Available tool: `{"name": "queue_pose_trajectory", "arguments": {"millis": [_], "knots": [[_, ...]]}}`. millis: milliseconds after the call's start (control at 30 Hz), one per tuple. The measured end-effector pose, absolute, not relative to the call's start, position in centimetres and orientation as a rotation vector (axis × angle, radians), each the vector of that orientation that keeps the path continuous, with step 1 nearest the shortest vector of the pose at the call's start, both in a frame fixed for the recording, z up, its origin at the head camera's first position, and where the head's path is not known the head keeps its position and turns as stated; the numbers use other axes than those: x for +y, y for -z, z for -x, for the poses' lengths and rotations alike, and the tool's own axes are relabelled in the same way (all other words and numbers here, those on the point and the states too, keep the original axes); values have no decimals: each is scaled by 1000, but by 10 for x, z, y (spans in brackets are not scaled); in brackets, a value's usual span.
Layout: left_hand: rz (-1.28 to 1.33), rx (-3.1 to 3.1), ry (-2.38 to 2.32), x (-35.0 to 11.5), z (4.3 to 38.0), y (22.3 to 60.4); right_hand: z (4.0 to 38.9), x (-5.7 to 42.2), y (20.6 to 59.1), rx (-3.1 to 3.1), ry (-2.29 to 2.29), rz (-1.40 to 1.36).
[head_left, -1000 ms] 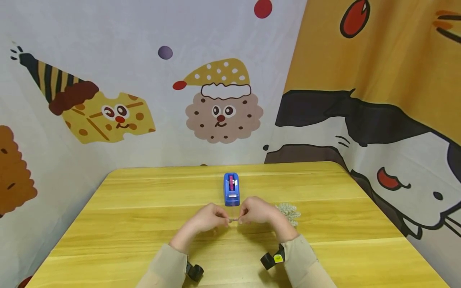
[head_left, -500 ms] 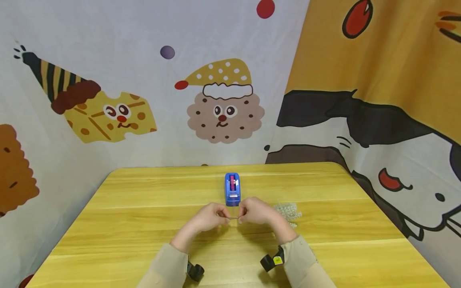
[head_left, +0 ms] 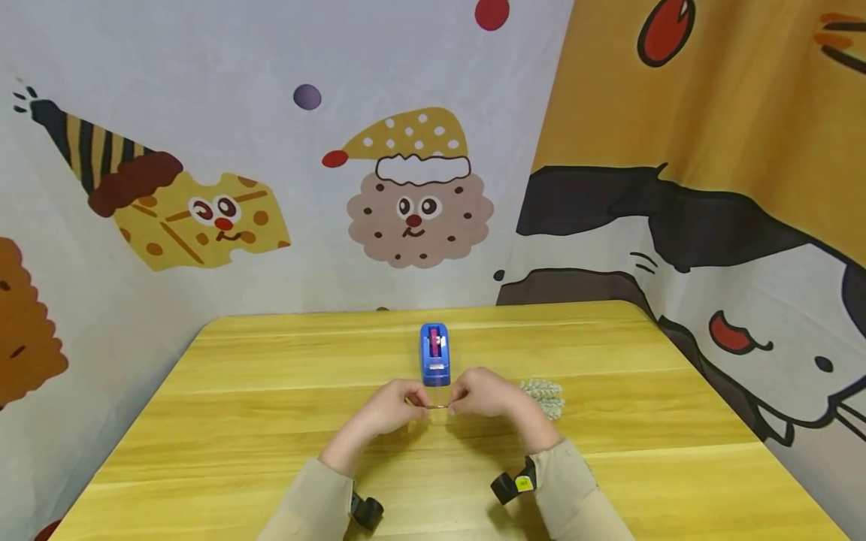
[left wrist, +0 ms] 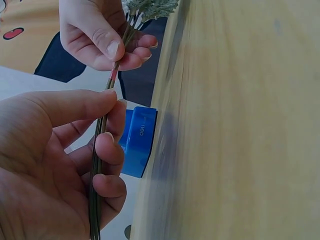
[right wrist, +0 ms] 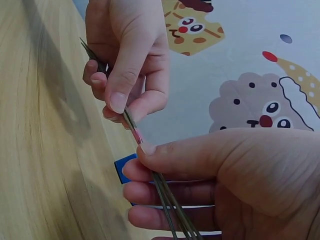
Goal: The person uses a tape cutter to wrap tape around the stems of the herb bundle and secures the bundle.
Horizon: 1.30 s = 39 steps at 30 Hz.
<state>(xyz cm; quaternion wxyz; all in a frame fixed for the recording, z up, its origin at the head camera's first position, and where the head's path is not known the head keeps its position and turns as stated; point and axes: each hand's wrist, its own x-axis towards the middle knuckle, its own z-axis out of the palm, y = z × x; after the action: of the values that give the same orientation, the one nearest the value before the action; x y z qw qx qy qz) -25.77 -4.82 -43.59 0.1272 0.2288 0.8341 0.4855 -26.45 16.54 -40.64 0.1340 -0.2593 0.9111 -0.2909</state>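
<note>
A thin bundle of green stems [head_left: 438,406] runs sideways between my two hands. My left hand [head_left: 399,406] pinches the lower stems, its other fingers curled along them in the left wrist view. With thumb and fingers my right hand [head_left: 482,392] pinches the bundle nearer its pale, frosted leafy tops [head_left: 543,398]. A short reddish band [left wrist: 114,74] shows on the stems between the hands. Just beyond the fingers, a blue tape dispenser [head_left: 434,355] with a pink core stands on the table. From its front a strip of clear tape [head_left: 438,394] reaches the stems.
The yellow wood-grain table [head_left: 304,353] extends to both sides of the arms. A cartoon-printed cloth [head_left: 419,68] hangs behind its far edge. Black wrist cameras [head_left: 367,512] sit under both sleeves, low over the tabletop.
The stems between the hands have shifted slightly away from the body, toward the dispenser. Both hands keep their pinch, and the dispenser stays in place.
</note>
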Motion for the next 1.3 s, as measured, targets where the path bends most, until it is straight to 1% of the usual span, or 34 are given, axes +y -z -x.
{"name": "queue_pose_trajectory", "arguments": {"millis": [833, 1300], "knots": [[-672, 2461, -1310, -51, 255, 430, 266, 162, 411, 2735, 817, 727], [-703, 2497, -1289, -51, 257, 434, 267, 164, 411, 2709, 836, 753]]}}
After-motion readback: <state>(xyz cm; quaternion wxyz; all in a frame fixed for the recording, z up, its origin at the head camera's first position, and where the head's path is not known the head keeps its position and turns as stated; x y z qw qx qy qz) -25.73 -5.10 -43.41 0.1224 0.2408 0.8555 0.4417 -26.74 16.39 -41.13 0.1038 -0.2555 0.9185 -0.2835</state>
